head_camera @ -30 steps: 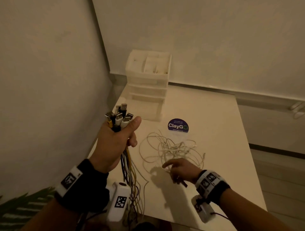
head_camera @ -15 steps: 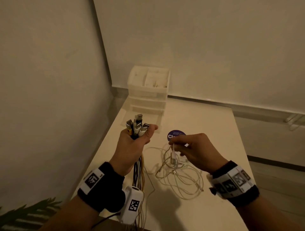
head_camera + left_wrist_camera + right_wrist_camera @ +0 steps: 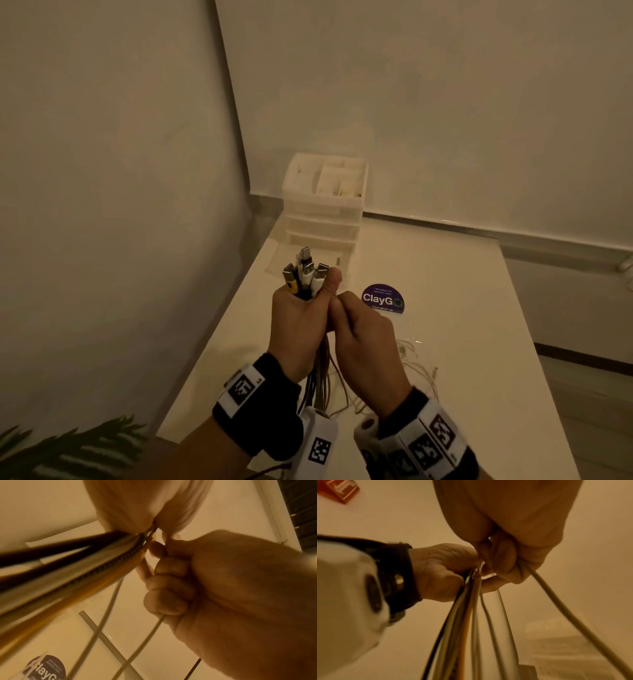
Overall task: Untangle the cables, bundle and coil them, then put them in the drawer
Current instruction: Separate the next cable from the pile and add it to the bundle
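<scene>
My left hand (image 3: 297, 320) grips a bundle of cables (image 3: 68, 577) upright above the white table (image 3: 462, 342). Their USB plugs (image 3: 305, 272) stick out above the fist, and the black, white and yellow cords hang down below it. My right hand (image 3: 363, 337) is pressed against the left one, with its fingers curled round a thin white cable (image 3: 556, 608) held next to the bundle. That cable trails down to a loose tangle of white cables (image 3: 416, 371) lying on the table behind my right wrist. A white drawer unit (image 3: 325, 209) stands in the far corner.
A round purple ClayGo sticker (image 3: 383, 298) lies on the table just beyond my hands. Walls close in on the left and at the back. Green plant leaves (image 3: 68, 442) show at the lower left. The table's right edge drops to the floor.
My right hand rose from the tangle on the table with a white cable and came left until it met my left hand. The left hand kept its grip on the bundle.
</scene>
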A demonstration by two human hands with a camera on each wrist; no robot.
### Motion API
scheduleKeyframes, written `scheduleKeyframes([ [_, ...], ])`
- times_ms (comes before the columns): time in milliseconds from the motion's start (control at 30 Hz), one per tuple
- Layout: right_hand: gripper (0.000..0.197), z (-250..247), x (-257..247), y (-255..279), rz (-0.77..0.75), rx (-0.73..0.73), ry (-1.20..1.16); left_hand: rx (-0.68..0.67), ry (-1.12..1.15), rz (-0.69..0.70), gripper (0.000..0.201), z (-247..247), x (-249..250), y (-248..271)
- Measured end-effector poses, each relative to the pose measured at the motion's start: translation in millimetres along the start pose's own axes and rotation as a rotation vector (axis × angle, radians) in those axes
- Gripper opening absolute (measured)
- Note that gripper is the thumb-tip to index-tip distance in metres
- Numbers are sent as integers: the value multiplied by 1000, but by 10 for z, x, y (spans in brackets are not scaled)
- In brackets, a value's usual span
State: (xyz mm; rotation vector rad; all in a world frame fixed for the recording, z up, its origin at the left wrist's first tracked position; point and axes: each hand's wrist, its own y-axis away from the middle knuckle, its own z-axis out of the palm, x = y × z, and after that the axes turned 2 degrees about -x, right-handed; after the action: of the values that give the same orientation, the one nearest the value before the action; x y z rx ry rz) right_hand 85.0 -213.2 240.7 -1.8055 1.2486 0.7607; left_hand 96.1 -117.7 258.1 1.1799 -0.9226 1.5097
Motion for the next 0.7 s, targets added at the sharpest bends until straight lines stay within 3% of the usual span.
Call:
scheduleKeyframes([
  [67,19,-55,-23,-2,-52,-41,17,-50,54,-52,38,-18,0,9],
  [200,26,-178,32,34,-162,-152,175,-188,86,-100,42,-53,45,28],
  [300,30,-244,128,169,-222,-195,186,-131,147,-83,31,-81,164,-17],
  [467,31,-305,751,424,2,-527,19,9,309,29,35,-411,654,-298],
  [600,29,-473,1301,380,204,-571,96,32,73,222,39,-627,822,-336],
  [700,25,-623,1317,127,178,-626,298,-48,-188,214,32,-533,649,-191],
])
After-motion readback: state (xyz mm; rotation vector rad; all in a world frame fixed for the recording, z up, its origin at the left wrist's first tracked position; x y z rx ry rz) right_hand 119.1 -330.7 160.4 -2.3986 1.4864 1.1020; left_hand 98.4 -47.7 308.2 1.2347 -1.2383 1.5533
